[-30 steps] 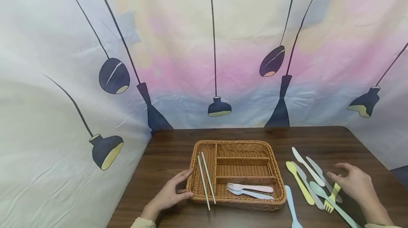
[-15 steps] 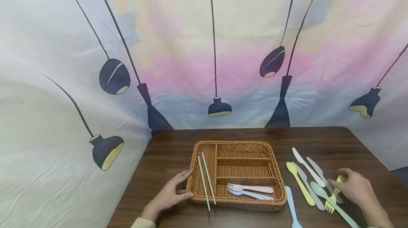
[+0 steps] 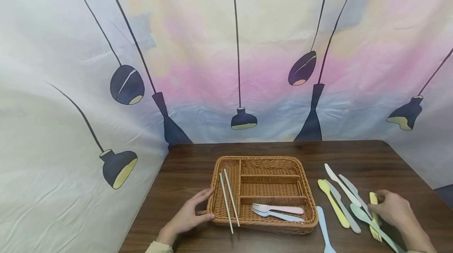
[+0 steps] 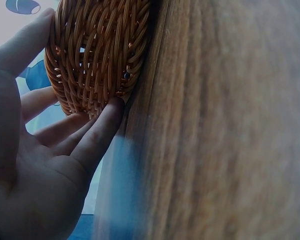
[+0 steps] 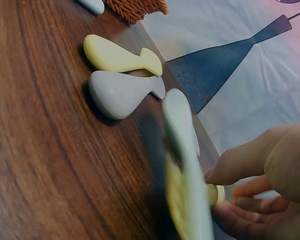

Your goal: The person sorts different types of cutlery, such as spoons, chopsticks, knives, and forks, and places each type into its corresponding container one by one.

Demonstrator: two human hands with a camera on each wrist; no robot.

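At the left end of a divided wicker basket [image 3: 269, 231], my left hand [image 3: 189, 213] rests straight fingers against the woven wall, as the left wrist view also shows. My right hand [image 3: 394, 209] pinches the handle end of a yellow fork [image 3: 373, 200] between thumb and fingers. Across that fork lies a pale green spoon [image 3: 361, 214], bowl toward the basket; in the right wrist view the spoon [image 5: 182, 130] covers much of it. Just left are a white knife [image 3: 341, 184], two grey knives [image 3: 348, 215] and a yellow spoon [image 3: 332, 202].
Two pale chopsticks [image 3: 226, 202] lean over the basket's front rim from its left compartment. A pink fork [image 3: 283, 208] and a light blue fork [image 3: 279, 216] lie in the front right compartment. Beside the basket, a light blue utensil [image 3: 323, 227] lies on the dark wooden table [image 3: 191, 158].
My right hand has closed on the yellow fork's handle and turned it, tines swinging right. The green spoon has shifted slightly right with it. My left hand stays at the basket.
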